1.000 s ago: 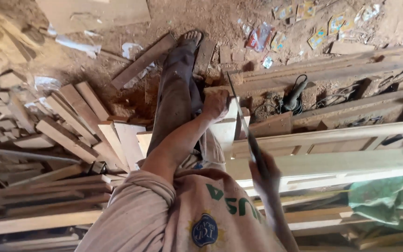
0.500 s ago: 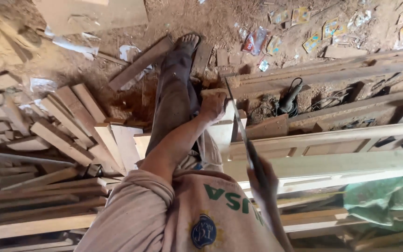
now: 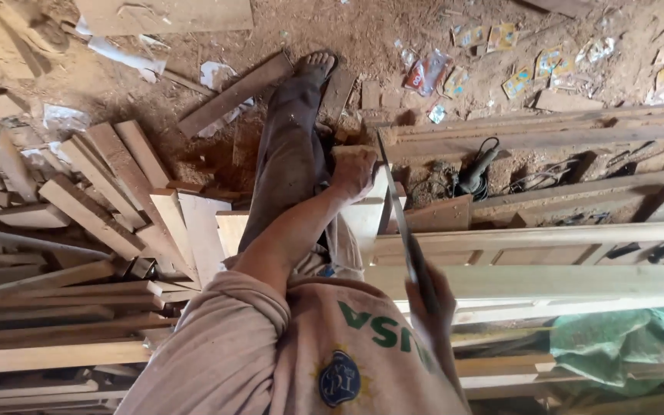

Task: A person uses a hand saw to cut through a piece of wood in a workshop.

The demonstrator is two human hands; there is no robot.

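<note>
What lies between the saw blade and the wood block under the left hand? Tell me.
Nothing visible. The right hand holds the handsaw, whose blade runs up beside the left hand, which presses the wood block. Whether the blade touches the block cannot be told.

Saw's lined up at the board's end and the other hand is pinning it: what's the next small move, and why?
Probably a short, light stroke of the handsaw in the right hand. Its blade lies against the edge of the pale board, which the left hand presses down, so the piece looks steadied for cutting.
</note>
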